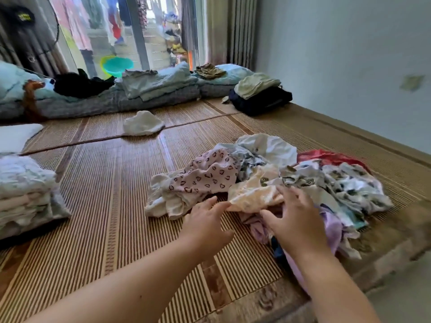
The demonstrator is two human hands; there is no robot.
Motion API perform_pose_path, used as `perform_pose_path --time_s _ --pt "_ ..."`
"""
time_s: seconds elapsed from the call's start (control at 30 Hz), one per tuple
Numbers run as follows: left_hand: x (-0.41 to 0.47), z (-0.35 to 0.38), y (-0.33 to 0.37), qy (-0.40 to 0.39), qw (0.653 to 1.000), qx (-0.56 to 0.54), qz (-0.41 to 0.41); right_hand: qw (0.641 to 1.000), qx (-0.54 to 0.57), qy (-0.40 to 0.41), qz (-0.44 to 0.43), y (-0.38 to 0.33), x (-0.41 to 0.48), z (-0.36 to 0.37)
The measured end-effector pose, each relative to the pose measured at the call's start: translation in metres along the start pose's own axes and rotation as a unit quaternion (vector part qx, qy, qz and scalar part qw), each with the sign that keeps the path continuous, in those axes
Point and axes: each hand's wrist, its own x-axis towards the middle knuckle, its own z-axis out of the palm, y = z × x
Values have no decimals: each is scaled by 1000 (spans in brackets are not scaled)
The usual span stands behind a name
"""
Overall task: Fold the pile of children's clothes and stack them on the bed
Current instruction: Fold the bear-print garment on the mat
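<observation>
A loose pile of children's clothes lies on the bamboo mat of the bed, right of centre. A pink garment with dark hearts sprawls at its left side, and a cream garment lies at the front. My left hand is at the cream garment's left edge, fingers spread and touching it. My right hand rests on the pile's near side over the cream and lilac cloth, fingers apart. Neither hand has closed on cloth. A stack of folded pale clothes sits at the left.
A small white garment lies alone further back on the mat. Folded bedding and pillows line the far side under the window. A dark bag with a pale garment on top sits at the back right. The wall runs along the right.
</observation>
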Motion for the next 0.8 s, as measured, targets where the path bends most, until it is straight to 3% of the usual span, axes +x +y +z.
perform_pose_path --time_s 0.1,0.23,0.37,0.47,0.63,0.8 --pt "39 -2 -21 11 997 39 -70 993 -1 17 120 39 28 -4" --pt "69 -10 -63 13 978 34 -205 976 60 -72 196 74 42 11" --pt "90 -16 -98 15 974 -43 -222 974 67 -156 151 53 39 27" --pt "98 -12 -113 16 978 -106 -178 962 130 -215 111 14 31 34" --pt "80 -22 -106 -28 980 -156 -118 945 92 -313 24 -59 6 65" --pt "56 -36 -107 -44 974 -207 -83 893 173 -414 -39 -106 -10 82"
